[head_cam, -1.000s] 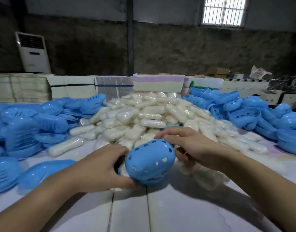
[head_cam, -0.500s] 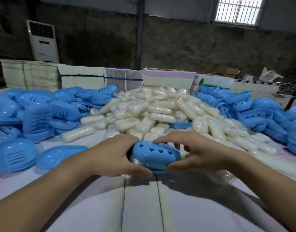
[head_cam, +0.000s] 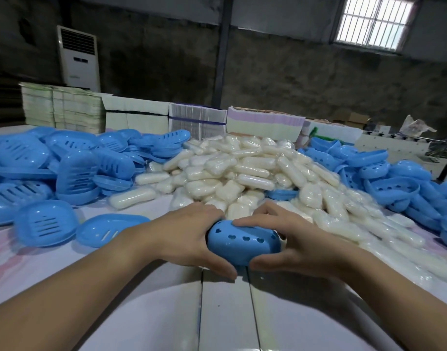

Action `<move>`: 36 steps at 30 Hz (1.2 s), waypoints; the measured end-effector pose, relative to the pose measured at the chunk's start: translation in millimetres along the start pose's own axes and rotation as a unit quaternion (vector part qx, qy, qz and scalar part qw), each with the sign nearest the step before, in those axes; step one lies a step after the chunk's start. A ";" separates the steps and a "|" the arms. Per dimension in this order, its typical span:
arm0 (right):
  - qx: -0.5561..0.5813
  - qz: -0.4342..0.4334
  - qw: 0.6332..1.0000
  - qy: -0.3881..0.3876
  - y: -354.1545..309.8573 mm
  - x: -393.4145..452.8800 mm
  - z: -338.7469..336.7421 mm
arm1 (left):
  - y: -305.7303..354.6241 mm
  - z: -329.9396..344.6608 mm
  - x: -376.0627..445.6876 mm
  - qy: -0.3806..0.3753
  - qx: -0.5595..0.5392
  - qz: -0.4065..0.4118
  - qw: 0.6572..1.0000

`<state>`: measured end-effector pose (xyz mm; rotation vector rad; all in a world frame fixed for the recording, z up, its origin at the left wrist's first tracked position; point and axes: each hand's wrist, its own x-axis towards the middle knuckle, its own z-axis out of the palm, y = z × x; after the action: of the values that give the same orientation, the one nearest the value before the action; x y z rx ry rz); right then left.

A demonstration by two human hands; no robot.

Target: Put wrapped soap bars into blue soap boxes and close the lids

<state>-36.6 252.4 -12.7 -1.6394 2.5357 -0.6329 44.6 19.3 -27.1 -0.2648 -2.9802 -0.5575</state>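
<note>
A blue soap box (head_cam: 242, 243) with heart-shaped holes in its lid lies on the white table (head_cam: 225, 312) in front of me, lid down on its base. My left hand (head_cam: 189, 239) grips its left end, thumb under the front edge. My right hand (head_cam: 290, 239) grips the right end, fingers curled over the top and thumb at the front. Behind the box rises a big heap of wrapped white soap bars (head_cam: 242, 171). Whether a bar is inside the box is hidden.
Blue box halves with slotted lids (head_cam: 73, 168) are piled at the left, two loose ones (head_cam: 45, 222) near my left forearm. More blue halves (head_cam: 384, 173) lie at the right. Stacked cartons (head_cam: 199, 120) line the table's far edge. A white floor-standing air conditioner (head_cam: 78, 57) stands behind.
The tilted lid has come down flat onto the base. My right hand moved onto the box's right end, and both hands now squeeze it from the sides.
</note>
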 end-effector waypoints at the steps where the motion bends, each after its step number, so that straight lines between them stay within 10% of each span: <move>1: -0.003 -0.006 1.000 0.006 -0.3 -1.7 0.2 | -0.5 -0.4 -0.3 0.000 -0.002 0.003 1.000; 16: -0.140 -0.077 0.981 0.108 -2.2 -12.3 -5.2 | 2.6 -6.8 -2.9 -0.008 0.021 0.001 1.000; 36: -0.144 -0.029 0.978 0.148 8.5 -5.9 3.9 | -1.6 1.4 -1.9 0.161 0.022 0.126 0.979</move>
<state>-40.3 259.4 -20.4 -1.8371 2.9180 -0.5750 46.0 18.0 -29.2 -0.4888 -2.5921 -0.4551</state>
